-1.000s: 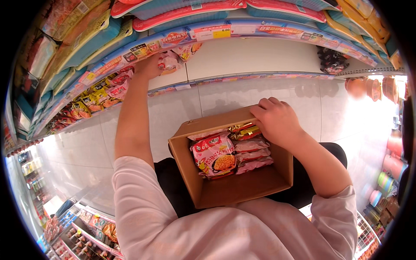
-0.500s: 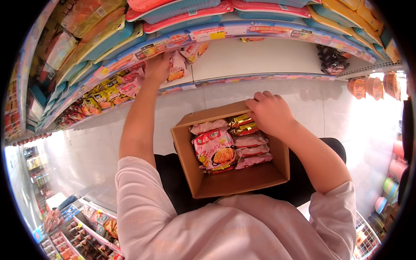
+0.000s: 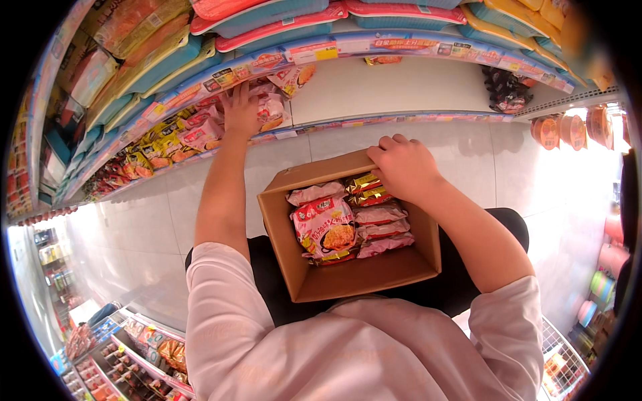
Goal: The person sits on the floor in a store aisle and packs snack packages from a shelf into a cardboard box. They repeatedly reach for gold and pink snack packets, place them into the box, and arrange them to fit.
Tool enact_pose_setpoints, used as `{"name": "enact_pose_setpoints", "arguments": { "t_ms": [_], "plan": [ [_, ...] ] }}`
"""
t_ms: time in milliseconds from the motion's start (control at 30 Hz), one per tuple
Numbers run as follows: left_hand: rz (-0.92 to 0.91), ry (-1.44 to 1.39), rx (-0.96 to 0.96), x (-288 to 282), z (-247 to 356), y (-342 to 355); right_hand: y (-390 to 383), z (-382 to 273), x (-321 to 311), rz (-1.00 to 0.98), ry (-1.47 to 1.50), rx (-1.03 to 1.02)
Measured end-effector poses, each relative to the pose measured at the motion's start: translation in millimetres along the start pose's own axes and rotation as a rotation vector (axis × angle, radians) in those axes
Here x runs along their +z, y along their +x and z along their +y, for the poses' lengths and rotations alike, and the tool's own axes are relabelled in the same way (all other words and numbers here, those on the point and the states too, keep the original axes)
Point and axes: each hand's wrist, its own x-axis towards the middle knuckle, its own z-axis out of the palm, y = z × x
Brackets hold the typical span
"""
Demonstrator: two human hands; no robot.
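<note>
My left hand (image 3: 241,108) reaches under the upper shelf's edge, fingers apart, over pink noodle packs (image 3: 271,110) on the lower shelf (image 3: 381,93), beside yellow packs (image 3: 160,140). My right hand (image 3: 406,167) is closed on the upper right rim of a cardboard box (image 3: 284,244) held over my dark-clad lap. Inside the box lie a large pink pack (image 3: 324,234), smaller-looking pink packs (image 3: 381,229) stood on edge at the right and yellow-gold packs (image 3: 364,184). The box's lower part shows bare cardboard.
Blue trays with red and yellow lids (image 3: 281,20) line the upper shelf. A dark packet pile (image 3: 501,87) sits at the right of the lower shelf. Orange tubs (image 3: 545,134) hang at right. Tiled floor (image 3: 147,234) lies below, with goods racks (image 3: 127,354) behind me.
My left hand has shifted a little rightward and its fingers have spread over the pink packs. The box and my right hand appear slightly higher and further left in view.
</note>
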Motion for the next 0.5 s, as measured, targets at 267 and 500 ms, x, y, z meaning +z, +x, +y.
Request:
{"name": "enact_pose_setpoints", "arguments": {
  "t_ms": [267, 500],
  "plan": [
    [-0.1, -0.114, 0.061, -16, -7, 14, 2, -2, -1, -0.022, -0.001, 0.016],
    [-0.172, -0.019, 0.02, -13, -5, 19, 4, -3, -3, -0.019, 0.001, 0.01]
  ]
}}
